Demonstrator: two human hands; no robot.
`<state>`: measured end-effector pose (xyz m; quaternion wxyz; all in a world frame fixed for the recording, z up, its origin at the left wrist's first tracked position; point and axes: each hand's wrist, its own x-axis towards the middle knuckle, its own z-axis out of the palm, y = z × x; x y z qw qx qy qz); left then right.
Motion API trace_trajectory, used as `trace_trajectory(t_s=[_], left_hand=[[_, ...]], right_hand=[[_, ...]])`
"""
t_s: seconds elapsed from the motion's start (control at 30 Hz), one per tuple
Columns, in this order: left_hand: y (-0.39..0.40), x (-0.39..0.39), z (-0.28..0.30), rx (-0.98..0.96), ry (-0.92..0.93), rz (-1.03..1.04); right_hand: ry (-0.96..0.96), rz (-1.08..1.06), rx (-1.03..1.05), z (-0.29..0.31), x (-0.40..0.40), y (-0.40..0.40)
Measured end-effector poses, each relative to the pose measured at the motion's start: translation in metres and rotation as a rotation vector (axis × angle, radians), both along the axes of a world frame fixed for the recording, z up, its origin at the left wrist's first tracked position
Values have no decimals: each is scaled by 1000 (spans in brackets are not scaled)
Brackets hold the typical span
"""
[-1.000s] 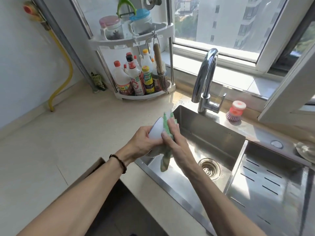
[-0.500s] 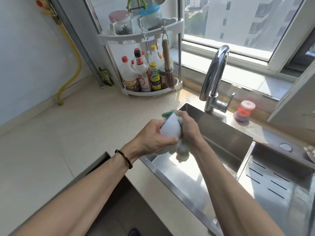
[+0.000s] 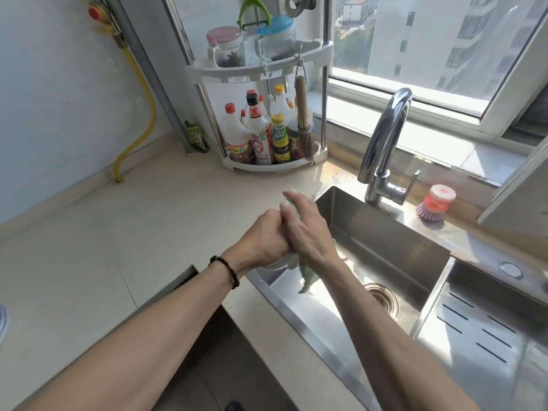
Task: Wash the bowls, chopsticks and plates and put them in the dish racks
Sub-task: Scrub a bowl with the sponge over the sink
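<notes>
Over the sink's (image 3: pixel 385 250) left edge, bowl (image 3: pixel 274 264) sits mostly hidden inside left hand (image 3: pixel 264 238), fingers curled around it. Right hand (image 3: pixel 308 229) presses green cloth (image 3: pixel 308 277) against it, fingers wrapped over cloth.

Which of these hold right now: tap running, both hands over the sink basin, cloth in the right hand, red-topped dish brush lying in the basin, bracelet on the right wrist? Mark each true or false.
1. Water is running from the faucet. False: no stream shows below its spout.
2. Both hands are over the near-left corner of the sink basin. True.
3. The right hand presses a green cloth against a white bowl that the left hand grips. True, though the bowl is mostly hidden.
4. The dish brush lies in the basin. False: it stands on the ledge behind the sink, right of the faucet.
5. The bead bracelet is on the right wrist. False: it is on the left wrist.
</notes>
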<state>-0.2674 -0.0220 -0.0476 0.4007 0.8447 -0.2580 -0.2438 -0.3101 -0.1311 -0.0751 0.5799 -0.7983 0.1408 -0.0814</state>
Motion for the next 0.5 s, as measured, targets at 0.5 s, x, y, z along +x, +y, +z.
trace_trajectory(t_s=[0.5], left_hand=[[17, 4, 33, 70, 188, -91]], right_hand=[[165, -216, 440, 3, -3, -37]])
